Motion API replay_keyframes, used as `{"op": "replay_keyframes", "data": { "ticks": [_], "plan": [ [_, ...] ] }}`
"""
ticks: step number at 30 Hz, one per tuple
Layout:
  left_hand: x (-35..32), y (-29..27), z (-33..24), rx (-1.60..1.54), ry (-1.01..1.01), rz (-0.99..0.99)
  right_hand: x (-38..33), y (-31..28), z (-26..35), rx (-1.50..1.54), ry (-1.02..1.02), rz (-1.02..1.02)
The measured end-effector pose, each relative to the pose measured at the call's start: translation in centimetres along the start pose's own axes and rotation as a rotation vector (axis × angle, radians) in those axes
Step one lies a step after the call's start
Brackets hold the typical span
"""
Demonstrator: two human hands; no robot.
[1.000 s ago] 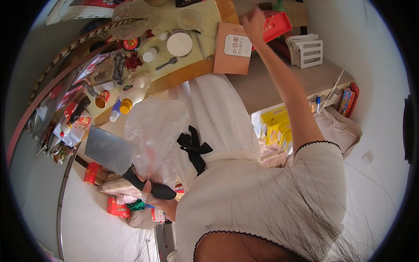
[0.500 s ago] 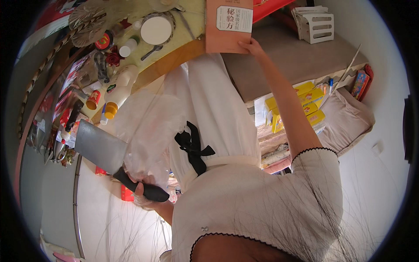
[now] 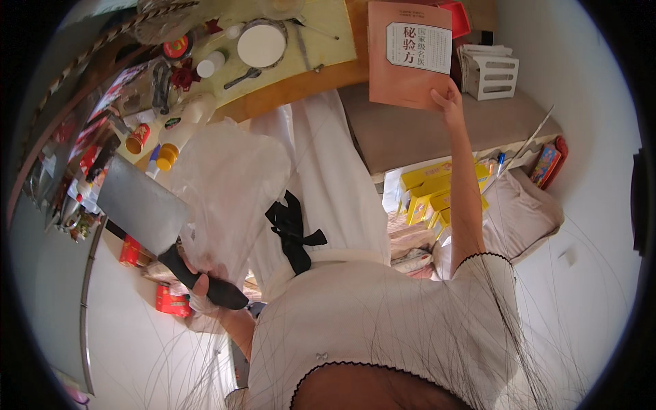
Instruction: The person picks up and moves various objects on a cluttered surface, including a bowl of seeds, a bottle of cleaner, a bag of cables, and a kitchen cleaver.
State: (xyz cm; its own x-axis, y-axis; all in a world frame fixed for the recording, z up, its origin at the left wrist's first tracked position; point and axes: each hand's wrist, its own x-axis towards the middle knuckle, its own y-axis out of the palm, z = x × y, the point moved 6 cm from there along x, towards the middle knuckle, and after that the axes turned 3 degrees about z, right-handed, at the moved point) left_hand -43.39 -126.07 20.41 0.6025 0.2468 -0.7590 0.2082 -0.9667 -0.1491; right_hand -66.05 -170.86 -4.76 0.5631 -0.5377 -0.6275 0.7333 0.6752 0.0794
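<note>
My left hand [image 3: 203, 292] is closed on the black handle of a cleaver [image 3: 145, 206], whose broad grey blade points up and to the left. A clear plastic bag [image 3: 232, 160] hangs at the same hand, covering part of it and lying in front of my white skirt. How the fingers hold the bag is partly hidden. Out at the far right, my right hand [image 3: 449, 102] grips the lower right corner of an orange-pink book [image 3: 389, 85]. The book's front cover, with a white label panel, faces up above the brown bench seat [image 3: 403, 130].
Left of centre, a yellow-topped table [image 3: 307, 51] carries a round white-topped container [image 3: 262, 46], a dark spoon [image 3: 242, 77], a yellow-capped bottle [image 3: 181, 133] and a red can [image 3: 138, 138]. A white rack [image 3: 493, 76] with papers stands on the bench. Yellow boxes [image 3: 427, 188] and a cushion [image 3: 523, 212] lie below.
My right hand has carried the book to the right, away from the table and over the bench. The cleaver and bag have shifted slightly left and down in view, still in my left hand.
</note>
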Motion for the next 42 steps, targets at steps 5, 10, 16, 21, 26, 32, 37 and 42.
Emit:
{"op": "replay_keyframes", "data": {
  "ticks": [5,10,16,21,26,32,37,42],
  "plan": [
    [0.1,-1.7,0.8,-0.145,-0.007,0.035,4.8,2.6,0.7,-0.181,-0.029,0.122],
    [0.7,-0.7,1.8,-0.203,-0.009,0.133,14.1,1.6,-3.9,-0.479,0.025,0.024],
    [0.5,-2.1,2.3,-0.147,-0.009,0.049,17.5,3.5,-5.3,-1.380,-0.162,-0.334],
    [1.0,-3.2,3.4,-0.118,0.035,-0.090,10.6,16.3,-4.0,-1.466,-0.752,0.060],
    [1.1,-1.9,2.8,-0.187,-0.021,-0.022,8.7,21.4,-6.5,-1.211,-0.464,0.191],
    [1.3,-0.2,1.7,-0.160,-0.029,0.040,8.9,22.3,-6.0,-0.887,-0.404,0.205],
    [1.9,-1.4,1.8,-0.144,-0.016,0.071,11.5,23.4,0.0,-0.557,-0.322,-0.046],
    [2.1,-0.1,1.9,-0.127,-0.059,0.090,13.8,25.3,-0.1,-0.765,-0.095,0.085]
  ]
}}
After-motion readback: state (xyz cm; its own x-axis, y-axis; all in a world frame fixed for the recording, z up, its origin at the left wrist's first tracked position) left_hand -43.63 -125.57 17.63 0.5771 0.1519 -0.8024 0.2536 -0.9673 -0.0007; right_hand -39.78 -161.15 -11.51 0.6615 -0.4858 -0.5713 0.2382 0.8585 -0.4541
